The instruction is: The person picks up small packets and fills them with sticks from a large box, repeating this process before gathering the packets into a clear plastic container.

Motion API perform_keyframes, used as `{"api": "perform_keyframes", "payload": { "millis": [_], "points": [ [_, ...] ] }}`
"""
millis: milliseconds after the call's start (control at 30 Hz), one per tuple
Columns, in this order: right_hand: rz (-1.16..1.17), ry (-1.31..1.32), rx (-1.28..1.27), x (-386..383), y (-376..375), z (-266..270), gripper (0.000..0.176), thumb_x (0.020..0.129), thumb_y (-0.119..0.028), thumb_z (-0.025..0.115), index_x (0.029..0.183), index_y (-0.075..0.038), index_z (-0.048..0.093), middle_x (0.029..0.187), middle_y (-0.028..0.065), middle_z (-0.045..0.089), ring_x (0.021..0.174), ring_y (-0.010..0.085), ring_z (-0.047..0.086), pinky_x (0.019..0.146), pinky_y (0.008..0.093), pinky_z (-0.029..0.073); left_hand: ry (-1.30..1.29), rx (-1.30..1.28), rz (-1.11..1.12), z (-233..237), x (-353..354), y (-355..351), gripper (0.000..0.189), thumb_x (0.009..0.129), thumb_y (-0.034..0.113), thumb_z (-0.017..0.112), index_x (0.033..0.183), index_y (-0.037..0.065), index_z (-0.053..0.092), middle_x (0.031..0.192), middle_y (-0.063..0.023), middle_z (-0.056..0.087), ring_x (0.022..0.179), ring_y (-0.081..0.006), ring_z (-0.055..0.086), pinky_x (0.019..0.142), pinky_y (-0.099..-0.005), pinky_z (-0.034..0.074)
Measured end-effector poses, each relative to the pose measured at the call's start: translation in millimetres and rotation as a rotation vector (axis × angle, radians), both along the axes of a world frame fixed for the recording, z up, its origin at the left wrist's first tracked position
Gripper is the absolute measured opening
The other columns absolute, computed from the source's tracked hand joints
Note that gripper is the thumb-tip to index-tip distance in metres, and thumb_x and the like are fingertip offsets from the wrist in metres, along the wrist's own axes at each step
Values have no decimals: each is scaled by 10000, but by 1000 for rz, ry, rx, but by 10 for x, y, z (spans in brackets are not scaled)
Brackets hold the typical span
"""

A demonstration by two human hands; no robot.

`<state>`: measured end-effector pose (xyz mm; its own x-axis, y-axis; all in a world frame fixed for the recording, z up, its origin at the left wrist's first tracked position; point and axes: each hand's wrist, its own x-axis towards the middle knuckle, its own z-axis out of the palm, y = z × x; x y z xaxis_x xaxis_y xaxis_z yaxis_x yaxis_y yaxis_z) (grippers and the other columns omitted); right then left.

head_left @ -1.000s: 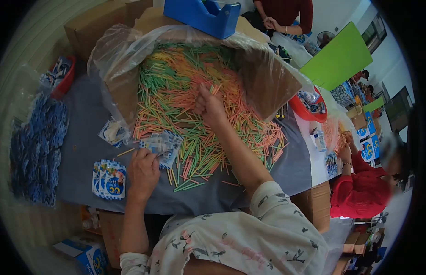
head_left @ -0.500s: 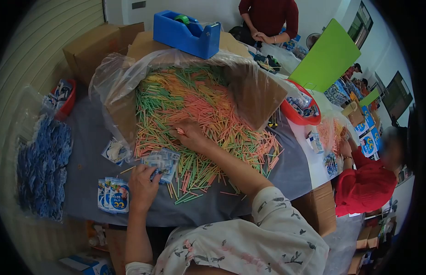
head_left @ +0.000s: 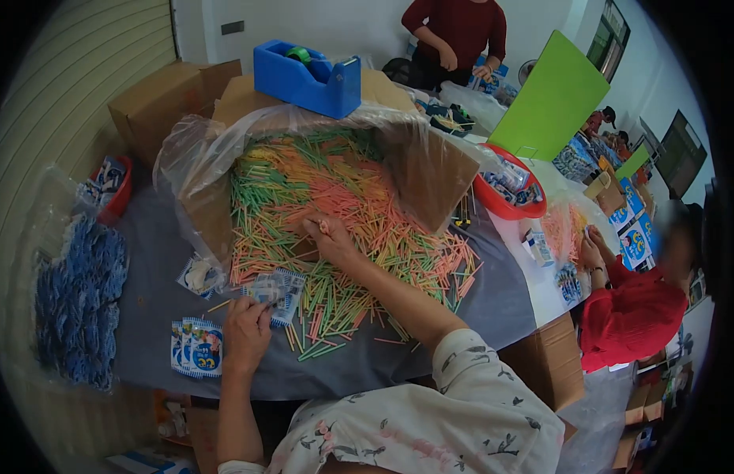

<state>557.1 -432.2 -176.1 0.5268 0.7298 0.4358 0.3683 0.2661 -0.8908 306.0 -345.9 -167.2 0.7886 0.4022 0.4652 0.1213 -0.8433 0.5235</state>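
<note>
A large heap of thin pink, green and orange sticks (head_left: 335, 186) spills from a plastic-lined cardboard box (head_left: 434, 178) onto a grey-covered table. My right hand (head_left: 329, 239) is over the middle of the heap, its fingers curled closed; what they hold, if anything, is too small to make out. My left hand (head_left: 247, 333) is closed at the lower left edge of some small clear and blue packets (head_left: 282, 294), its fingers pinched at their border. Several printed blue-and-white packets (head_left: 199, 347) lie overlapped left of it. Another packet (head_left: 197, 275) with something white lies above them.
A blue tape dispenser (head_left: 308, 79) stands on the box's back flap. Blue wrappers (head_left: 79, 304) are piled at the left. Red basins (head_left: 509, 209) hold packets. A person in red (head_left: 632, 324) works at the right; another in dark red (head_left: 458, 31) stands behind a green panel (head_left: 549, 99).
My right hand has shifted slightly, still closed over the heap. My left fingers have curled in more at the packets' edge. The person at the back has parted their hands.
</note>
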Motion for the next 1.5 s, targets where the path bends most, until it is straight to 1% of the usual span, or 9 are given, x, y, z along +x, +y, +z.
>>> {"api": "perform_keyframes", "payload": {
  "millis": [300, 533, 733, 800, 900, 1133, 1200, 1400, 1500],
  "points": [
    [21, 560, 153, -258, -209, 550, 196, 1005, -186, 535, 1142, -63, 602, 619, -80, 431, 455, 17, 313, 413, 220, 267, -185, -419, 13, -81, -2, 121, 102, 750, 18, 728, 804, -31, 655, 839, -106, 595, 810, -269, 535, 725, -386, 452],
    [259, 887, 86, -299, -162, 450, 310, 1011, -359, 504, 979, -73, 619, 545, -58, 324, 447, 81, 333, 439, 247, 287, -245, -170, 69, 20, 58, 28, 121, 715, 15, 730, 792, -17, 641, 847, -120, 610, 859, -305, 576, 764, -401, 465],
    [368, 495, 150, -522, -196, 946, 536, 1028, -491, 370, 963, -36, 646, 654, 16, 532, 724, 134, 565, 706, 296, 459, -391, -510, 17, 204, 156, 23, 128, 744, 41, 776, 804, -13, 677, 757, -81, 629, 664, -171, 603, 595, -296, 461],
    [376, 261, 53, -586, -221, 1031, 667, 1030, -536, 278, 994, 18, 647, 844, 101, 654, 924, 242, 625, 912, 382, 462, -393, -611, 3, 144, 186, 19, 120, 753, 32, 776, 820, -12, 687, 759, -63, 635, 671, -138, 598, 595, -280, 462],
    [304, 37, -21, -725, -208, 1029, 623, 1032, -504, 310, 994, -26, 707, 996, 87, 698, 964, 205, 618, 824, 302, 462, -448, -749, -79, 104, 238, -64, 106, 766, 10, 772, 844, -11, 703, 774, -38, 649, 686, -95, 595, 602, -255, 469],
    [315, -181, -156, -744, -184, 1050, 600, 1000, -533, 382, 995, -43, 728, 1002, 104, 695, 1021, 200, 612, 847, 334, 490, -496, -912, -175, 226, 316, -181, 95, 787, 4, 754, 869, -23, 715, 833, -41, 689, 745, -86, 623, 675, -228, 505],
    [351, -231, -381, -715, -226, 1131, 608, 970, -531, 434, 1174, 1, 646, 1165, 123, 644, 1139, 221, 570, 941, 340, 451, -477, -919, -189, 242, 362, -204, 107, 798, 12, 749, 894, -23, 717, 845, -39, 694, 754, -86, 626, 684, -227, 507],
    [296, -53, 19, -684, -194, 1041, 598, 973, -449, 497, 1389, -21, 456, 1220, 111, 611, 1118, 194, 583, 904, 327, 468, -504, -1180, -252, 226, 431, -248, 187, 854, 24, 705, 1030, -35, 691, 922, -53, 696, 826, -99, 643, 752, -244, 526],
    [241, 44, 0, -802, -203, 976, 420, 998, -318, 513, 1293, -24, 564, 1134, 87, 619, 995, 153, 592, 822, 296, 495, -522, -1178, -273, 203, 409, -299, 213, 869, 15, 684, 1066, -64, 661, 958, -73, 688, 889, -124, 662, 800, -267, 547]
  ]
}}
